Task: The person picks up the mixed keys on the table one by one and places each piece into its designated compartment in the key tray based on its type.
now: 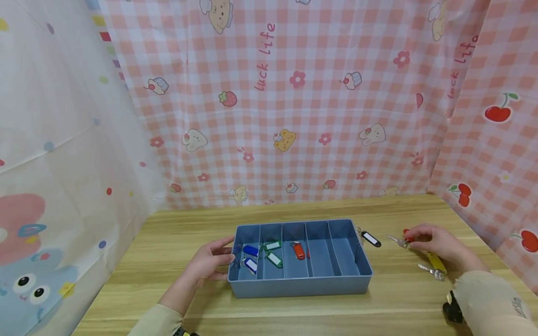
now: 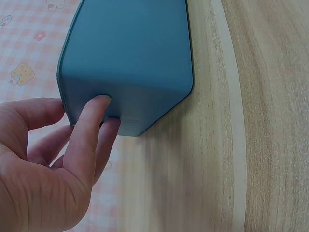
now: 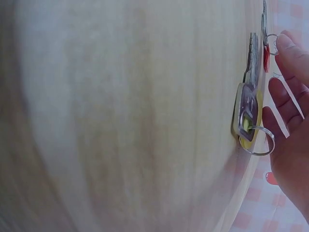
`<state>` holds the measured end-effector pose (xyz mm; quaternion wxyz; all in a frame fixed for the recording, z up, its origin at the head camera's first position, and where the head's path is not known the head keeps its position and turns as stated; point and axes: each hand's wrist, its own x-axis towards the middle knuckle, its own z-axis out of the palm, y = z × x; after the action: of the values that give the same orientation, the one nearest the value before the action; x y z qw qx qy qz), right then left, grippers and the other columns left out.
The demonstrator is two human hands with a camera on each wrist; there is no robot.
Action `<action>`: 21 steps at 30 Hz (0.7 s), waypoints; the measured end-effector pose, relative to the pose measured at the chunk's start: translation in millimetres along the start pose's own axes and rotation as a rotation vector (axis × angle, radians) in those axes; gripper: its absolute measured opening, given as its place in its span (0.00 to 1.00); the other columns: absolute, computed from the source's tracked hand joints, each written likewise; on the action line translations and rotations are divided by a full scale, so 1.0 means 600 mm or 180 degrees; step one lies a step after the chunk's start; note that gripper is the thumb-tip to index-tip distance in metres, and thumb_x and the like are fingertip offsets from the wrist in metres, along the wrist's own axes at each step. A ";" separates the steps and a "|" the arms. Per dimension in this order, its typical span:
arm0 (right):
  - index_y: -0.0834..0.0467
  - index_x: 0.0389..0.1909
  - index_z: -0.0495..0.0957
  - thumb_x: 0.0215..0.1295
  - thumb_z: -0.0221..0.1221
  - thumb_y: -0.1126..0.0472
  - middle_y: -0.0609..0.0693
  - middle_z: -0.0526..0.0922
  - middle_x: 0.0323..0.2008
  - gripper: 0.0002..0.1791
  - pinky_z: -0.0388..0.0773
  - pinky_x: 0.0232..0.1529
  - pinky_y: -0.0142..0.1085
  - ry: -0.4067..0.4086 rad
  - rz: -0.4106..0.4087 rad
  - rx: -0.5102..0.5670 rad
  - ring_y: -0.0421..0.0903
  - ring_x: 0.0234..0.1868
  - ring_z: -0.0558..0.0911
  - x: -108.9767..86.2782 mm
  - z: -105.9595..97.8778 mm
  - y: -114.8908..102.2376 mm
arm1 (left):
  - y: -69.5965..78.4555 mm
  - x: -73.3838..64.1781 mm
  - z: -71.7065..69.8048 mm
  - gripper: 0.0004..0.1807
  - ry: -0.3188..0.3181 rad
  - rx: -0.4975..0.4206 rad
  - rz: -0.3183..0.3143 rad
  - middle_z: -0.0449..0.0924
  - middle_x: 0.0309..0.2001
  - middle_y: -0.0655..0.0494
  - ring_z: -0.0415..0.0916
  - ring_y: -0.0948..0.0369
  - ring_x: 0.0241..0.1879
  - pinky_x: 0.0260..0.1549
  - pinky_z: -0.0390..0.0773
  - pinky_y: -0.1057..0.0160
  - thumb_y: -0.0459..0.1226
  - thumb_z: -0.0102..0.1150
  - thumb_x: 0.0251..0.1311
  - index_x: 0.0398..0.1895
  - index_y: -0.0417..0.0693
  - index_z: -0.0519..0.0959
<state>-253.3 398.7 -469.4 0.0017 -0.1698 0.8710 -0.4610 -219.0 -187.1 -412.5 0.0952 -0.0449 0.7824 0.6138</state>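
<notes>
My left hand (image 1: 212, 261) touches the left end of a blue-grey divided tray (image 1: 300, 285), fingertips against its outer end wall (image 2: 120, 104) in the left wrist view. On the right, the thumb and fingers of my right hand (image 1: 428, 238) pinch a red key tag (image 1: 406, 234) by its ring, with a silver key (image 1: 397, 241) hanging off it. Just under that hand lies a yellow key tag (image 1: 437, 262) with another key (image 1: 430, 271); its ring and key head (image 3: 248, 113) show close up in the right wrist view.
Blue key tags (image 1: 251, 250) lie in the leftmost compartment, green ones (image 1: 274, 259) in the second, and a red one (image 1: 298, 250) in the third. A black key tag (image 1: 371, 239) is beside the tray's right end. Patterned cloth (image 1: 294, 107) hangs behind the wooden table (image 1: 201, 217).
</notes>
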 end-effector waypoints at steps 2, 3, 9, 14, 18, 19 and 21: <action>0.75 0.43 0.80 0.62 0.64 0.72 0.57 0.80 0.39 0.11 0.79 0.36 0.28 0.0017 0.0065 0.0009 0.37 0.36 0.77 0.000 0.001 -0.002 | 0.000 -0.001 0.000 0.31 0.0002 0.0005 -0.0007 0.74 0.59 0.32 0.80 0.45 0.47 0.32 0.85 0.44 0.24 0.60 0.61 0.69 0.42 0.70; 0.75 0.43 0.80 0.62 0.64 0.72 0.57 0.80 0.40 0.11 0.79 0.36 0.28 0.0024 0.0100 0.0004 0.37 0.36 0.77 0.000 0.002 -0.003 | 0.001 0.000 0.000 0.31 0.0004 0.0012 -0.0001 0.74 0.59 0.32 0.80 0.45 0.47 0.32 0.85 0.44 0.24 0.60 0.61 0.69 0.42 0.70; 0.73 0.44 0.81 0.63 0.64 0.70 0.59 0.80 0.41 0.11 0.79 0.37 0.29 0.0025 0.0365 0.0070 0.40 0.37 0.77 0.002 0.004 -0.010 | 0.000 0.000 0.000 0.31 -0.0002 -0.0014 0.0000 0.74 0.58 0.32 0.80 0.46 0.47 0.32 0.85 0.44 0.24 0.59 0.61 0.69 0.42 0.70; 0.71 0.44 0.81 0.64 0.64 0.69 0.58 0.80 0.42 0.11 0.78 0.36 0.30 0.0036 0.0595 -0.0054 0.42 0.37 0.75 0.003 0.004 -0.013 | -0.001 0.001 -0.001 0.31 -0.0019 0.0009 0.0015 0.74 0.59 0.32 0.80 0.45 0.47 0.32 0.85 0.44 0.24 0.60 0.61 0.69 0.42 0.70; 0.71 0.42 0.82 0.65 0.63 0.68 0.56 0.80 0.40 0.09 0.77 0.35 0.30 0.0044 0.0669 -0.0175 0.42 0.36 0.74 0.004 0.005 -0.014 | -0.001 0.002 -0.001 0.31 -0.0023 0.0019 0.0027 0.74 0.58 0.32 0.80 0.46 0.47 0.32 0.85 0.44 0.24 0.60 0.61 0.70 0.42 0.69; 0.70 0.41 0.82 0.65 0.63 0.68 0.56 0.80 0.40 0.09 0.77 0.35 0.31 0.0051 0.0683 -0.0179 0.42 0.35 0.74 0.004 0.005 -0.014 | -0.002 0.002 -0.001 0.31 -0.0022 0.0019 0.0026 0.74 0.58 0.32 0.80 0.46 0.46 0.32 0.85 0.44 0.24 0.60 0.61 0.70 0.42 0.69; 0.70 0.41 0.82 0.65 0.63 0.68 0.56 0.81 0.40 0.09 0.77 0.34 0.31 0.0056 0.0715 -0.0169 0.42 0.35 0.75 0.005 0.006 -0.013 | -0.002 0.003 -0.001 0.31 -0.0019 0.0019 0.0024 0.74 0.58 0.32 0.80 0.46 0.46 0.32 0.85 0.44 0.24 0.60 0.61 0.70 0.42 0.69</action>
<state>-253.0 390.9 -464.6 0.0413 -0.0671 0.8964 -0.4362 -220.4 -188.2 -414.0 0.0954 -0.0399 0.7841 0.6120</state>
